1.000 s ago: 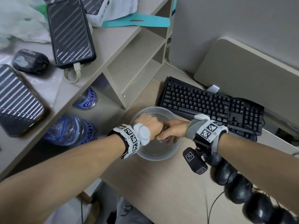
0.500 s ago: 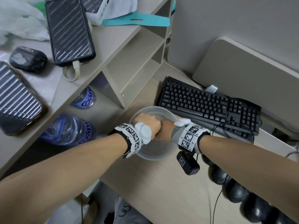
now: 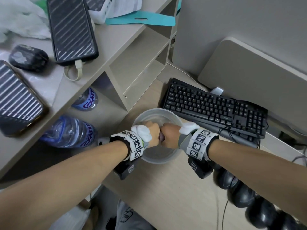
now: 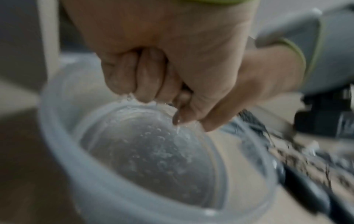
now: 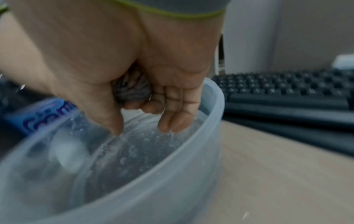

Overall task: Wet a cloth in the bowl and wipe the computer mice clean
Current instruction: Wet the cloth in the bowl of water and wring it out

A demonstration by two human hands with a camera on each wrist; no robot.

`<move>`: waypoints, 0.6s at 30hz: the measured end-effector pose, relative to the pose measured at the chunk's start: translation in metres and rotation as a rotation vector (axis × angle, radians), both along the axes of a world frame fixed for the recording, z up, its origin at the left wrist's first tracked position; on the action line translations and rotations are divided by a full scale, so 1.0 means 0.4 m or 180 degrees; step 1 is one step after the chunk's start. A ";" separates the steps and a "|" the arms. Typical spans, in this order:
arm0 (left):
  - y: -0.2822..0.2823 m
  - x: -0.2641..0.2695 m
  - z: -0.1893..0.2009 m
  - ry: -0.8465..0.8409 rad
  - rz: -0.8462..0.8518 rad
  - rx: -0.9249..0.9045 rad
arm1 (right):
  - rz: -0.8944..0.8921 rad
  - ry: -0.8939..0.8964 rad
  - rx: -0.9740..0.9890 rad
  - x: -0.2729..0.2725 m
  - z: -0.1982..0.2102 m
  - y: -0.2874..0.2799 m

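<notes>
Both of my fists meet over a translucent plastic bowl (image 3: 157,161) that holds shallow, bubbly water. My left hand (image 3: 152,133) and right hand (image 3: 169,136) grip a small grey cloth (image 3: 162,137) squeezed between them; only a sliver shows. The left wrist view has my left hand (image 4: 153,81) curled tight, with water dripping off it into the bowl (image 4: 57,151). In the right wrist view the wadded cloth (image 5: 132,89) sits inside my right hand (image 5: 172,68), just above the bowl (image 5: 172,174). Several black computer mice (image 3: 228,180) lie in a row at the lower right.
A black keyboard (image 3: 212,108) lies just behind the bowl, its cable trailing right. Two water bottles (image 3: 69,131) lie in the shelf cubby to the left. Phones (image 3: 71,29) and a dark case (image 3: 28,58) sit on the shelf top.
My right hand has moved left and turned until its fist meets the left one over the bowl. Both now squeeze the cloth, and water drips out.
</notes>
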State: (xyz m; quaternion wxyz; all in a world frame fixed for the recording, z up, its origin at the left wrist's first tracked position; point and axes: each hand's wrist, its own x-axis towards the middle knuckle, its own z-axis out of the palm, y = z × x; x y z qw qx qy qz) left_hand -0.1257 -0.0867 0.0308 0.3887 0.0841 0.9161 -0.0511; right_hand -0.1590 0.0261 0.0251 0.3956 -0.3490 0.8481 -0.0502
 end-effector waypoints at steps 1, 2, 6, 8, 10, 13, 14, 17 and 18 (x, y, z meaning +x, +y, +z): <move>-0.003 0.000 0.005 0.0165 -0.0088 0.0046 | -0.0211 -0.0260 -0.0173 -0.002 0.007 0.005; -0.009 -0.005 0.009 0.0309 -0.0280 -0.0036 | -0.0426 -0.0573 -0.0296 -0.011 0.018 0.011; -0.021 -0.009 0.041 0.0544 -0.0732 -0.0040 | -0.0948 -0.1592 -0.0378 -0.041 0.061 0.021; -0.017 -0.006 0.050 0.0694 -0.1025 0.0033 | -0.1042 -0.1800 -0.0440 -0.044 0.063 0.020; -0.009 -0.007 0.061 0.0743 -0.1201 0.0014 | -0.1126 -0.1879 -0.0413 -0.038 0.054 0.015; -0.003 -0.016 0.077 0.0741 -0.1353 0.0002 | -0.1411 -0.2169 -0.0416 -0.023 0.040 0.008; -0.003 -0.020 0.079 0.0743 -0.1389 -0.0007 | -0.1486 -0.2247 -0.0449 -0.016 0.039 0.005; -0.001 -0.017 0.078 0.0743 -0.1469 0.0053 | -0.1354 -0.2144 -0.0358 -0.007 0.040 0.004; 0.003 -0.016 0.076 0.0691 -0.1440 0.0058 | -0.1236 -0.2045 -0.0309 -0.005 0.039 0.004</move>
